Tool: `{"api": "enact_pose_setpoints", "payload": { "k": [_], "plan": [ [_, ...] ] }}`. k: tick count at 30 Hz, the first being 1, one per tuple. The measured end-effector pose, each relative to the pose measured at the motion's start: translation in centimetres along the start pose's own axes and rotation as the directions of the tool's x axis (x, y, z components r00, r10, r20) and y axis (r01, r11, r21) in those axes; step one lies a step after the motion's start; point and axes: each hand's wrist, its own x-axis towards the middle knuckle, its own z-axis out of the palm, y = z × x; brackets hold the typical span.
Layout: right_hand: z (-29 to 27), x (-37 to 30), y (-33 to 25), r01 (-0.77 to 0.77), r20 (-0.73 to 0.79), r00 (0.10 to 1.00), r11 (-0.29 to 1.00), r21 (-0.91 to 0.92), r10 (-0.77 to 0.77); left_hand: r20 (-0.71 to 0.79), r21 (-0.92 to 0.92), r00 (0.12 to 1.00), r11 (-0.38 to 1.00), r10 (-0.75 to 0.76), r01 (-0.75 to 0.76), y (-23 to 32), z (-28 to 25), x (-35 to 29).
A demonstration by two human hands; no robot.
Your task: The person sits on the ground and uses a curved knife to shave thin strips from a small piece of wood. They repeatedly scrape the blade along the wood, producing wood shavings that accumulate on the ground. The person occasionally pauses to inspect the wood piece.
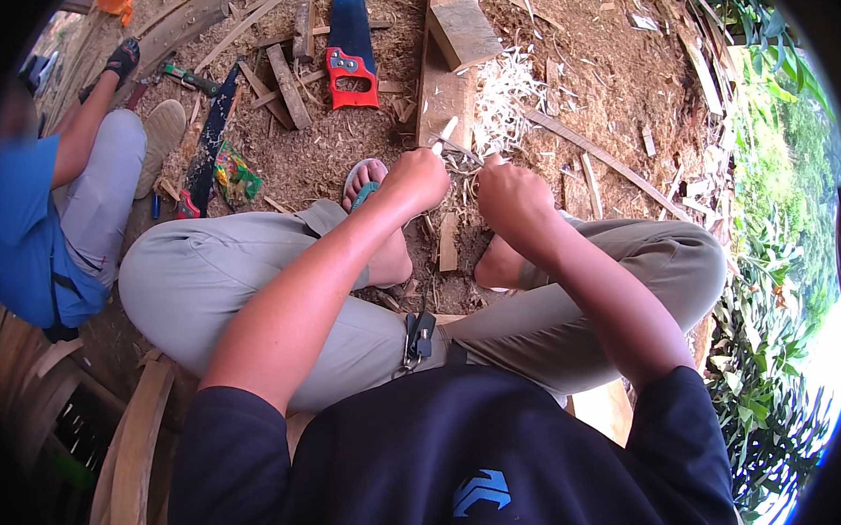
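Observation:
In front of my knees, my left hand (421, 179) is closed around a small pale wooden stick (448, 129), whose end sticks up past the fingers. My right hand (513, 195), also closed, grips a knife; its thin blade (460, 149) points left toward the stick. Whether the blade touches the wood is too small to tell, and the handle is hidden in my fist. Just beyond both hands lies a long plank (446, 97) with a wooden block (465, 33) on it. Curled pale shavings (507, 94) are heaped against the plank's right side.
A red-handled handsaw (352, 73) lies ahead to the left, near wood offcuts (288, 88). Another saw (213, 140) and a green packet (236, 174) lie farther left. A person in a blue shirt (39, 232) sits there, wearing a dark glove (122, 57). Leafy plants (766, 341) border the right.

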Motion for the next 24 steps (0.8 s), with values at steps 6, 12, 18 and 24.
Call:
{"api": "enact_pose_setpoints", "payload": {
  "k": [6, 12, 18, 24],
  "plan": [
    [-0.6, 0.8, -2.2, -0.145, 0.042, 0.988, 0.981, -0.126, 0.151, 0.053, 0.049, 0.998, 0.998, -0.03, 0.028, -0.4, -0.2, 0.1],
    [2.5, 4.0, 2.2, -0.148, 0.036, 0.988, 0.989, -0.024, 0.149, 0.131, 0.133, 0.99, 0.988, 0.057, -0.074, 0.6, -0.3, 0.0],
    [-0.3, -0.2, 1.5, -0.029, 0.004, 1.0, 0.999, -0.017, 0.029, 0.091, 0.083, 0.992, 0.993, -0.09, 0.082, 1.7, -1.9, -0.1],
    [-1.0, -2.5, 0.1, -0.042, 0.071, 0.997, 0.999, -0.019, 0.043, 0.096, 0.131, 0.995, 0.991, 0.001, -0.014, 0.6, -0.2, -0.1]
  ]
}}
